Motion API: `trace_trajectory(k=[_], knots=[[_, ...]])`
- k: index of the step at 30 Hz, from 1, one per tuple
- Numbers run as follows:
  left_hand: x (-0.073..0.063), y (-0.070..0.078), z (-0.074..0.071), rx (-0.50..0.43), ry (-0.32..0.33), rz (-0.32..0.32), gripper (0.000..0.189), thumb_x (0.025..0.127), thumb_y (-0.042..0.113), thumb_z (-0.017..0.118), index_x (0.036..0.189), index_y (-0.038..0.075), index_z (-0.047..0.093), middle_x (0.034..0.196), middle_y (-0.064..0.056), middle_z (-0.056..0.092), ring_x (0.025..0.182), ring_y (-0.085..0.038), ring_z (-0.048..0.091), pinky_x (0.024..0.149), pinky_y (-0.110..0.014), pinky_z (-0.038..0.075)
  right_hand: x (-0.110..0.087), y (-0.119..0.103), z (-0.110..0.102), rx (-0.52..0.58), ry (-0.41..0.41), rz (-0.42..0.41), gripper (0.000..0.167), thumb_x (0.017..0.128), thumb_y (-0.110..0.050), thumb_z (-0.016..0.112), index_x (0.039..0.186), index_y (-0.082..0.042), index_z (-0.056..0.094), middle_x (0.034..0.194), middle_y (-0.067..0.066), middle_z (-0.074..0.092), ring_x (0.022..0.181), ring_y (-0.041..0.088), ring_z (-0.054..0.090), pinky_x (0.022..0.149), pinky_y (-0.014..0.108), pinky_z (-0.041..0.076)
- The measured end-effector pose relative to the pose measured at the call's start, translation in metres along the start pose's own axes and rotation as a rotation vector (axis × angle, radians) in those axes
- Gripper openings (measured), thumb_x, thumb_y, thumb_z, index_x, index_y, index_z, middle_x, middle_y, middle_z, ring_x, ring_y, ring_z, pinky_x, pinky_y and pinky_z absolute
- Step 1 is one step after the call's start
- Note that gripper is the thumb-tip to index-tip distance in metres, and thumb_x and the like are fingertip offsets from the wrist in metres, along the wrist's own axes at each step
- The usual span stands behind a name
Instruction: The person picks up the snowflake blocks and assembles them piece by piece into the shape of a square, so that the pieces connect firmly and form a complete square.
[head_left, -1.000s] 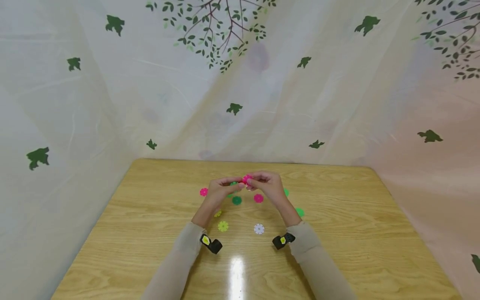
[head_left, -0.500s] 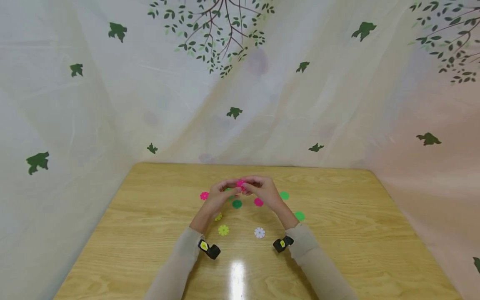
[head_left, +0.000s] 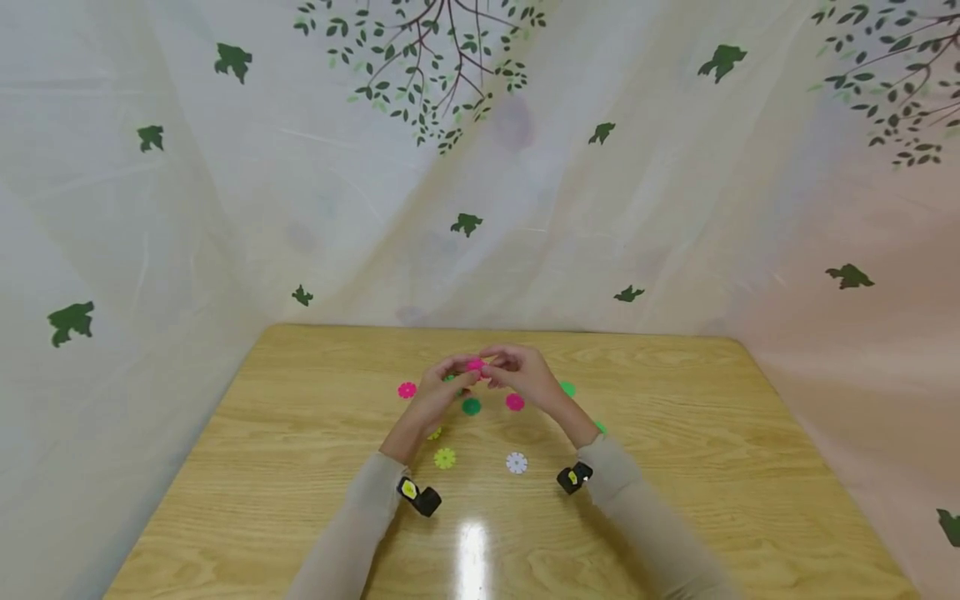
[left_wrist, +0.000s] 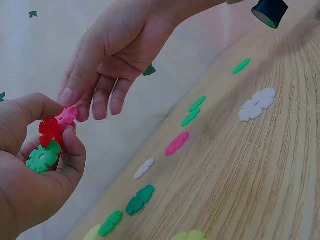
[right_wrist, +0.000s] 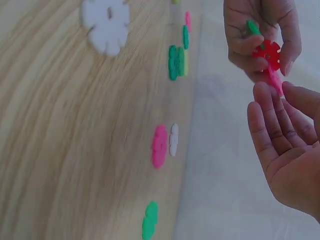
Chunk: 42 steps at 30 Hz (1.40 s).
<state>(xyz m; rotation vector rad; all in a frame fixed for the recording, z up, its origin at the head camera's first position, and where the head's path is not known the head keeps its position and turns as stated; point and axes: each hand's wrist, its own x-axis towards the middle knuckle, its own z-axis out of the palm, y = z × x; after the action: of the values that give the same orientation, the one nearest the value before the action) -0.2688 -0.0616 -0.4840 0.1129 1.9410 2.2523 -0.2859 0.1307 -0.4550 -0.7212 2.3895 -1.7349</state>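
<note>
Above the far part of the table, my left hand [head_left: 435, 395] grips a short chain of notched, flower-shaped interlocking discs. The chain joins a green disc [left_wrist: 43, 158], a red disc [right_wrist: 267, 55] and a pink disc [left_wrist: 67, 116]. The left thumb and fingers curl round the green and red ones. From the right, my right hand [head_left: 527, 377] pinches the outer edge of the pink disc between thumb and index finger, its other fingers spread loosely beneath. In the right wrist view the pink disc stands edge-on at these fingertips.
Loose discs lie flat on the wooden table [head_left: 300, 500]: a white disc [head_left: 517, 462], a yellow disc [head_left: 445, 458], a dark green disc [head_left: 471, 407], another pink disc [head_left: 515, 402] and several more. A patterned cloth [head_left: 375, 250] hangs behind and at both sides.
Both hands have shifted slightly left with the joined discs. The right wrist has turned a little and its forearm moved outward. The loose discs on the table lie as before.
</note>
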Motion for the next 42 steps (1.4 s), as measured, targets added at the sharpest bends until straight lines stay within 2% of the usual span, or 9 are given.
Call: trace_trajectory(k=[3,6,10,12,16,20,24,31,42], knots=[[-0.001,0.001,-0.002,0.035,0.017,0.002,0.033,0.097,0.008,0.066,0.130,0.001,0.064,0.111,-0.002,0.065,0.095,-0.011,0.061,0.082,-0.031,0.056,-0.003,0.000,-0.007,-0.082,-0.022,0.004,0.028,0.098,-0.007,0.067,0.123,0.006,0.067,0.098,0.028,0.073,0.083,0.039,0.073,0.079,0.054,0.061],[-0.002,0.003,-0.004,0.052,0.025,0.000,0.034,0.097,0.008,0.067,0.131,0.003,0.064,0.111,-0.002,0.066,0.096,-0.011,0.062,0.082,-0.033,0.057,-0.005,0.004,-0.014,-0.157,-0.040,-0.008,0.025,0.096,-0.004,0.068,0.118,0.008,0.068,0.095,0.025,0.074,0.079,0.030,0.073,0.074,0.042,0.063],[-0.003,0.005,-0.007,0.044,0.024,-0.005,0.036,0.097,0.007,0.067,0.132,0.001,0.063,0.106,0.002,0.065,0.089,-0.009,0.061,0.079,-0.029,0.056,-0.007,0.010,-0.022,-0.248,-0.065,-0.030,0.019,0.093,-0.001,0.071,0.109,0.009,0.072,0.091,0.020,0.075,0.076,0.019,0.070,0.069,0.024,0.058],[-0.003,0.005,-0.009,0.039,0.022,-0.004,0.037,0.096,0.006,0.067,0.132,0.000,0.062,0.104,0.004,0.065,0.087,-0.008,0.060,0.077,-0.027,0.056,-0.008,0.012,-0.024,-0.295,-0.082,-0.025,0.017,0.091,-0.001,0.073,0.106,0.008,0.073,0.090,0.018,0.074,0.075,0.015,0.067,0.069,0.020,0.056],[-0.004,0.006,-0.011,0.035,0.025,0.005,0.038,0.095,0.004,0.067,0.132,-0.003,0.061,0.100,0.006,0.066,0.086,-0.008,0.061,0.074,-0.026,0.054,-0.010,0.016,-0.028,-0.385,-0.140,0.018,0.018,0.088,-0.001,0.076,0.105,0.005,0.074,0.088,0.014,0.073,0.078,0.013,0.064,0.070,0.022,0.054],[-0.006,0.007,-0.012,0.047,0.028,0.004,0.039,0.094,0.005,0.069,0.132,-0.004,0.060,0.099,0.007,0.066,0.085,-0.008,0.061,0.073,-0.027,0.054,-0.011,0.023,-0.028,-0.456,-0.213,0.049,0.019,0.088,-0.001,0.077,0.107,0.003,0.075,0.096,0.014,0.074,0.084,0.019,0.066,0.074,0.026,0.056],[-0.007,0.008,-0.014,0.063,0.017,0.002,0.039,0.094,0.006,0.069,0.131,-0.004,0.060,0.099,0.004,0.066,0.085,-0.010,0.061,0.075,-0.029,0.056,-0.011,0.027,-0.028,-0.513,-0.250,0.091,0.022,0.085,-0.001,0.079,0.108,-0.001,0.076,0.101,0.011,0.074,0.089,0.020,0.065,0.078,0.028,0.056],[-0.006,0.008,-0.015,0.045,0.016,0.016,0.035,0.094,0.001,0.067,0.128,-0.003,0.062,0.097,0.003,0.065,0.086,-0.009,0.064,0.085,-0.041,0.059,-0.010,0.029,-0.026,-0.570,-0.258,0.126,0.023,0.085,0.000,0.079,0.107,-0.003,0.077,0.097,0.006,0.071,0.088,0.016,0.061,0.080,0.028,0.055],[-0.005,0.006,-0.019,0.038,0.017,0.011,0.035,0.096,0.000,0.064,0.131,-0.006,0.061,0.099,0.002,0.067,0.088,-0.009,0.065,0.085,-0.037,0.059,-0.010,0.027,-0.022,-0.560,-0.278,0.126,0.017,0.086,0.004,0.077,0.102,0.001,0.074,0.095,0.009,0.065,0.089,0.019,0.060,0.079,0.028,0.055]])
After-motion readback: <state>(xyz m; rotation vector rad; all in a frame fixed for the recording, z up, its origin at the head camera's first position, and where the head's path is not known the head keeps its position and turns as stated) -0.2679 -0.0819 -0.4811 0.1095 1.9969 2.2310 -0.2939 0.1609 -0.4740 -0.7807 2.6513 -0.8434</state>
